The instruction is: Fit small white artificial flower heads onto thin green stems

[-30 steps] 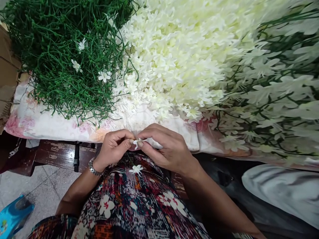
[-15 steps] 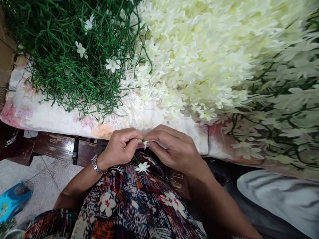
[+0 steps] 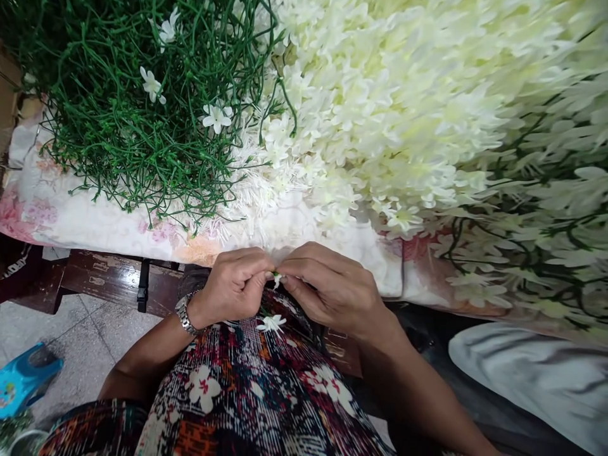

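Note:
Fingertip to fingertip, my two hands meet over my lap at the table's near edge. My left hand [image 3: 237,286], with a metal watch at its wrist, is closed in a pinch on a thin green stem, mostly hidden by the fingers. Opposite it, my right hand [image 3: 332,286] pinches a small white flower piece [image 3: 278,280] at the stem's green tip. Just below hangs a white artificial flower [image 3: 272,323], seemingly on the same green stem. Beyond my hands lie a heap of green plastic stems [image 3: 156,145] and a large pile of loose white blossoms [image 3: 380,126].
A floral cloth [image 3: 118,215] covers the table. Thin white strands [image 3: 256,183] lie between the heaps. Flowered green sprays [image 3: 498,253] spread at the right. A dark wooden bench [image 3: 104,278] and a blue plastic stool [image 3: 28,380] stand at left. Grey-clad fabric [image 3: 532,380], perhaps a person's leg, is at right.
My hands stay together at the same place, the fingers shifting slightly around the small white piece. The view has moved a little.

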`<state>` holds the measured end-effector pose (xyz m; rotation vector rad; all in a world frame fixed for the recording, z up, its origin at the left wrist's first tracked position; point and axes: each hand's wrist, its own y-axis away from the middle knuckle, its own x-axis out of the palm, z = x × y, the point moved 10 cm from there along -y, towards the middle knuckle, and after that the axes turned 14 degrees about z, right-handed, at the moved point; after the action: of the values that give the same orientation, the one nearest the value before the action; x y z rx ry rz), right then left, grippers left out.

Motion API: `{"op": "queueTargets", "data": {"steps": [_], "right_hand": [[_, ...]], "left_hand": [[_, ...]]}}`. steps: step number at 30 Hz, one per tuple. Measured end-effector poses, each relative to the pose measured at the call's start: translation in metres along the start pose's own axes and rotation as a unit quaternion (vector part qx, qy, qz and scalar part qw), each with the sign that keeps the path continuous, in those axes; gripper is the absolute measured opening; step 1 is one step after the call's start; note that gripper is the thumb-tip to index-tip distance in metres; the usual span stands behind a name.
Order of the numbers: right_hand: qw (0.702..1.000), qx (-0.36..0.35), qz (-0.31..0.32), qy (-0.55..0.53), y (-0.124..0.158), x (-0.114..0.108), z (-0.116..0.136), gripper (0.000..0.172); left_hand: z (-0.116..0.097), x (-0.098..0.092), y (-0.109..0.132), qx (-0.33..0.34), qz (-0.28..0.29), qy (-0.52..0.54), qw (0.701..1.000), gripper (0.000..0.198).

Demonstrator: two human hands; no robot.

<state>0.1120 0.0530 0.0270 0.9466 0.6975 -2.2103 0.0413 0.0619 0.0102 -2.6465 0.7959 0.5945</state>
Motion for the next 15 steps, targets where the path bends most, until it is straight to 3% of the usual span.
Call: {"op": "queueTargets", "data": {"steps": [4, 8, 11, 15], "right_hand": [[0.999, 0.005, -0.021, 0.027, 0.0, -0.007, 0.001, 0.018], [0.995, 0.037, -0.085, 0.035, 0.003, -0.024, 0.001, 0.031], [0.993, 0.043, -0.112, -0.006, 0.005, -0.029, 0.002, 0.026], [0.992, 0.048, -0.103, -0.061, 0.003, -0.023, 0.001, 0.018]], "left_hand": [[0.005, -0.003, 0.002, -0.027, -0.014, 0.033, 0.999, 0.015], [0.012, -0.013, 0.009, -0.055, -0.068, 0.102, 0.991, 0.008], [0.013, -0.017, 0.012, -0.063, -0.088, 0.114, 0.988, 0.006], [0.012, -0.017, 0.013, -0.077, -0.09, 0.099, 0.988, 0.006]]}}
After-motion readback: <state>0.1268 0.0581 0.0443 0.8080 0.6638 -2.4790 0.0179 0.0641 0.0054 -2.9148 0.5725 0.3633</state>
